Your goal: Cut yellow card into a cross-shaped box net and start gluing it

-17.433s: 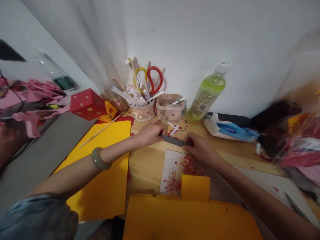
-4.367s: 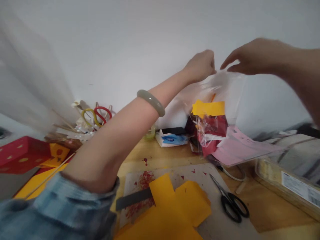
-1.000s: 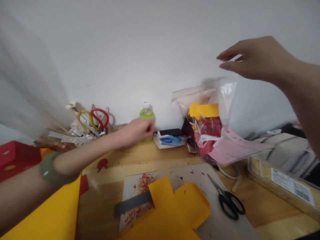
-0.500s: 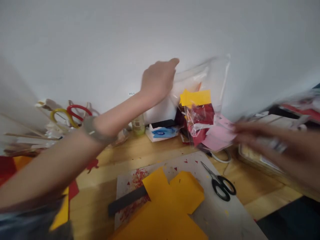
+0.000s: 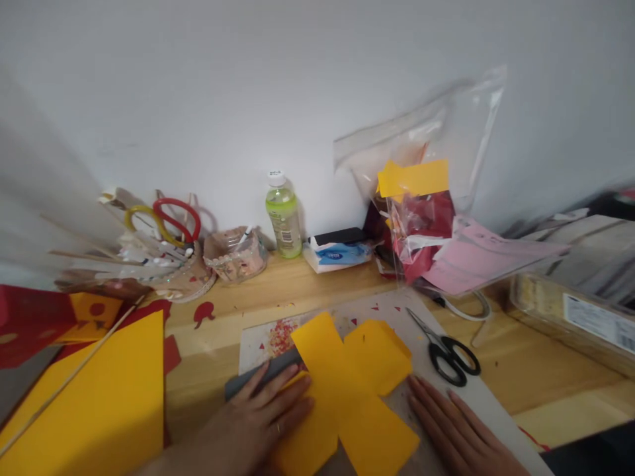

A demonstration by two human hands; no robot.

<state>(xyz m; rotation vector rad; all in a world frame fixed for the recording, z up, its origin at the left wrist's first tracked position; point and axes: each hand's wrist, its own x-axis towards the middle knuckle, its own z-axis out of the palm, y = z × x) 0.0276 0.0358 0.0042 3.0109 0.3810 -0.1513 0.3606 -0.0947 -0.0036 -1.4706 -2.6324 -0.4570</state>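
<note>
A yellow paper cut-out [image 5: 337,380] with several flaps lies on a pale board [image 5: 426,314] before me. My left hand [image 5: 262,420] rests on its left flap with fingers stretched out, the fingertips also over a dark grey strip [image 5: 260,377]. Flat on the board to the right of the cut-out lies my right hand [image 5: 461,430], fingers extended and holding nothing; its fingertips are close to the paper's edge. Black-handled scissors [image 5: 444,350] lie on the board just beyond the right hand, their blades slightly apart.
At the back stand a clear plastic bag [image 5: 421,231] of paper scraps, a tissue pack [image 5: 337,254], a green drink bottle [image 5: 282,218] and a decorated bowl [image 5: 235,254]. Yellow paper [image 5: 109,396] with a thin stick lies left. A plastic box [image 5: 570,324] sits right.
Both hands have come down from the bag area to the board. The pink paper has left my right hand and hangs at the bag. My left hand now touches the yellow cut-out.
</note>
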